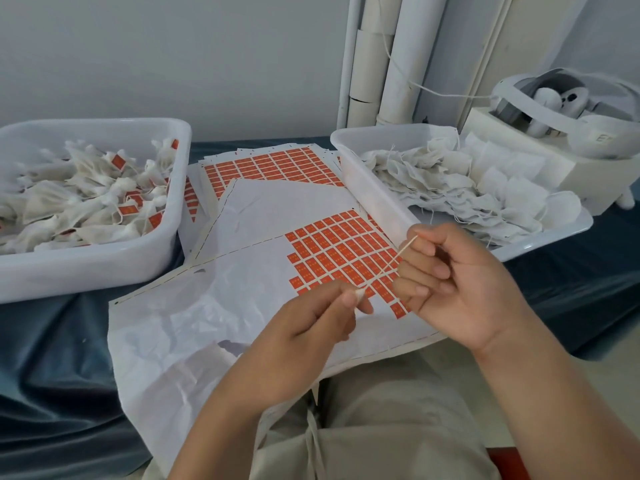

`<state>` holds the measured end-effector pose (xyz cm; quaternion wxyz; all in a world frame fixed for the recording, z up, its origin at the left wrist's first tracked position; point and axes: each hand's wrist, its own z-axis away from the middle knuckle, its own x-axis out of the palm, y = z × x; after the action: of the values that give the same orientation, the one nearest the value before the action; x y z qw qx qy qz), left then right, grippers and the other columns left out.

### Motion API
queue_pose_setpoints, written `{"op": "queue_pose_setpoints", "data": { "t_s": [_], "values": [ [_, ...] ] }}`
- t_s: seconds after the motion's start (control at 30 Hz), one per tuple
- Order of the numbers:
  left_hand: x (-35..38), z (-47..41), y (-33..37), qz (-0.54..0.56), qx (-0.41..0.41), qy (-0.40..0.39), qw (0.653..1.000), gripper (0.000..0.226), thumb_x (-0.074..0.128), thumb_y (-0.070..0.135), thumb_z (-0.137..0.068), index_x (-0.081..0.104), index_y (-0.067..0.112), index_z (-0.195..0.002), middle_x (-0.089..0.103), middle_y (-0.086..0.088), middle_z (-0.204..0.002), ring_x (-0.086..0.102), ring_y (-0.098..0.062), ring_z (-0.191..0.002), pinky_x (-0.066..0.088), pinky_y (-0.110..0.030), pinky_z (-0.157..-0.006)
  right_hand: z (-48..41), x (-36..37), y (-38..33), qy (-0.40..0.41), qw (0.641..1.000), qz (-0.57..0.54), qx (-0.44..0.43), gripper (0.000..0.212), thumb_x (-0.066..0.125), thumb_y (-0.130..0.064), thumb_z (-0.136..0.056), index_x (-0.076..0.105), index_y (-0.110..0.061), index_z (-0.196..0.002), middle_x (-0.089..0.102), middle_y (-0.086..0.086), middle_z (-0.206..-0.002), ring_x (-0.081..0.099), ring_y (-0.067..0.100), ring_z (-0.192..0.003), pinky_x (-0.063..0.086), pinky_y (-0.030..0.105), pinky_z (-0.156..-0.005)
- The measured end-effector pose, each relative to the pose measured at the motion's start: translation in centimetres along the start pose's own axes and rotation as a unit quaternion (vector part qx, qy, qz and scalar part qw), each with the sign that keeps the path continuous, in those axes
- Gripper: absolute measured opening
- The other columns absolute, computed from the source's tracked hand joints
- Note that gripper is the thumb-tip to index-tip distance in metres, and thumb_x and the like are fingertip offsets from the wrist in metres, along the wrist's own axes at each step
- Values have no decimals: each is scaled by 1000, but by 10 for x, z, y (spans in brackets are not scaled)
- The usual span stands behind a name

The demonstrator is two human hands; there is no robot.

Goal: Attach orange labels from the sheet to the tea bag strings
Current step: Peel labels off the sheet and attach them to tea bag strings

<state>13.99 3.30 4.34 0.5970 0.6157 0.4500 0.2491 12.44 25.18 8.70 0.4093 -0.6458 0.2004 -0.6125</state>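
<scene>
String [388, 265] of one tea bag is being stretched between the two hands, just above the label sheet [263, 216]. The left hand [304, 327] is pinching its lower end with thumb and forefinger, and the right hand [460, 282] is pinching its upper end in the same way. The hands are apart, and both are hovering over the near right part of the sheet. No label is sitting on this string yet. I cannot tell where the bag itself is hanging.

On the sheet, the orange labels [339, 251] are filling only the right block; the rest is showing bare backing paper, so I am judging that many labels are already used. Behind this sheet, a second sheet [270, 166] is lying almost full.

To the left of the sheet, the left tub [86, 268] is holding a heap of labelled bags [86, 202] with orange tags showing. To the right of the sheet, the right tub [374, 202] is holding plain bags [467, 188] without tags, and the pile is large. So the work seems to be well under way, but much is waiting: this string first, then the whole right pile.
</scene>
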Motion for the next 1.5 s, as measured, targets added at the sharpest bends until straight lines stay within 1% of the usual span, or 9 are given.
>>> {"op": "queue_pose_setpoints", "data": {
  "t_s": [0.13,0.57,0.73,0.83,0.97,1.1,1.2,1.33,1.5],
  "values": [
    [-8,1,-2,-72,0,-61,996,27,59,51,-103,77,31,-101,61,11,-69,50,2,-59,38,-13,-59,3,-5,-6,26,984,156,-77,26,65,-24,-90,58,-18,-66,39,-5,-53,33,9,-45,45,23,-53],
    [-4,1,1,-65,25,-2,998,30,48,60,-100,71,41,-96,65,12,-79,60,-7,-71,47,-16,-67,4,-6,-1,73,936,319,-127,27,66,-41,-93,69,-17,-82,49,0,-62,40,16,-54,46,33,-65],
    [-2,1,3,-38,49,21,998,30,48,56,-104,73,42,-98,65,12,-78,60,-9,-72,45,-14,-69,10,-3,2,152,837,484,-205,28,59,-54,-96,72,-30,-89,64,-11,-67,61,2,-59,51,18,-58],
    [0,-2,3,-13,82,44,996,21,54,42,-104,74,43,-105,69,7,-102,66,-16,-100,49,-20,-82,9,1,14,141,803,531,-229,18,60,-43,-105,72,-36,-93,70,-14,-75,67,0,-65,51,12,-57],
    [4,-5,1,13,101,83,991,27,56,32,-105,81,24,-110,63,-1,-137,46,-22,-144,44,-29,-111,7,11,33,64,836,513,-184,18,63,-34,-105,75,-35,-91,68,-13,-72,60,-1,-64,47,12,-61],
    [4,-6,7,51,119,102,986,29,52,26,-109,79,17,-103,74,7,-122,65,-15,-124,47,-17,-101,7,15,38,35,867,481,-123,16,67,-43,-101,79,-34,-95,67,-5,-70,59,8,-64,50,23,-61],
    [4,-4,11,83,105,124,983,29,52,30,-107,79,21,-106,78,2,-103,73,-13,-100,51,-13,-89,9,16,36,20,854,513,-88,18,68,-41,-101,79,-32,-92,72,-3,-75,63,12,-65,54,29,-66],
    [1,-3,7,58,46,184,980,28,56,41,-103,82,30,-99,79,2,-92,74,-17,-91,57,-21,-79,16,24,32,-32,781,620,-71,23,61,-32,-107,74,-40,-90,73,-19,-85,69,5,-73,53,17,-72],
    [-3,-5,-2,-180,64,171,967,45,46,49,-106,57,29,-68,56,3,-60,53,-18,-59,43,-29,-55,23,28,24,8,633,757,-159,18,58,-39,-104,76,-38,-99,68,-19,-80,65,5,-78,49,21,-67]
  ]
}}
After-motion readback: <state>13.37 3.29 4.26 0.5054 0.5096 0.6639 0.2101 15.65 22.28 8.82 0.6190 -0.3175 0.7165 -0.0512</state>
